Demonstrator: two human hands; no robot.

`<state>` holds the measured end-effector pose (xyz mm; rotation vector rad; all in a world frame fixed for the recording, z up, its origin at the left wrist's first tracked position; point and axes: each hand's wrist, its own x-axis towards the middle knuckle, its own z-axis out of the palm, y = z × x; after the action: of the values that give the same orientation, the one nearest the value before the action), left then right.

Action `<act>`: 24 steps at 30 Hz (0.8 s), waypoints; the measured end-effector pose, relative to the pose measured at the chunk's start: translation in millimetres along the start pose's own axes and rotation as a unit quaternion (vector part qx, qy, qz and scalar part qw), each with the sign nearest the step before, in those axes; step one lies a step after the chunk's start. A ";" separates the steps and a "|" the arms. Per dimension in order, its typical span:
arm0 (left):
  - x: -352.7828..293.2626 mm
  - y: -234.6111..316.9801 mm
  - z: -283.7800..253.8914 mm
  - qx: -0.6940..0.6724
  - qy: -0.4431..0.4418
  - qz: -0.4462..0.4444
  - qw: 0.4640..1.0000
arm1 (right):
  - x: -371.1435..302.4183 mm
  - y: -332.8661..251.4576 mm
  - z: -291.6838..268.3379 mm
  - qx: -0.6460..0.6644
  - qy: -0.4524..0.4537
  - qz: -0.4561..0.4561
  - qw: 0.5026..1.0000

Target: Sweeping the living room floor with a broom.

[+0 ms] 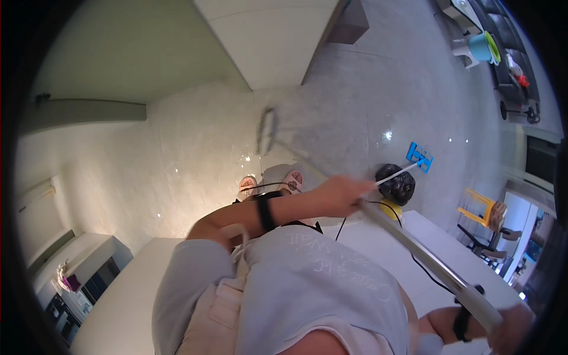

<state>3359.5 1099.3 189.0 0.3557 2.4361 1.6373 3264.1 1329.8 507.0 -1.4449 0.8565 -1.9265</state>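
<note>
A long-handled flat mop (435, 263) slants across the view with its metal pole in both hands. My left hand (345, 195) is wrapped round the middle of the pole, in front of my body. At the lower right my right hand (512, 329), smeared by motion, grips the pole's upper end. The narrow mop head (267, 131) is blurred and lies over the pale floor (204, 154), ahead of my feet. Beside my left hand, to the right, are a black plastic bag (395, 184) and a second mop with a blue head (419, 157) and white handle.
A yellow bin (390, 209) shows under the black bag. A pale partition (269, 44) meets the floor ahead. At the right are a yellow stool (475, 208), a white stool (467, 53) bearing a blue basin (484, 48), and a dark sofa. Wet patches shine on the floor.
</note>
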 end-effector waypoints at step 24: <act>245.7 -39.5 73.9 -0.047 0.173 0.140 0.974 | 42.8 18.3 -67.4 -0.319 -0.118 0.272 0.900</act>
<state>3142.2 1223.4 119.9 0.4512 2.6377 2.0792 3189.7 1295.8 504.3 -1.5158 1.6608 -1.0634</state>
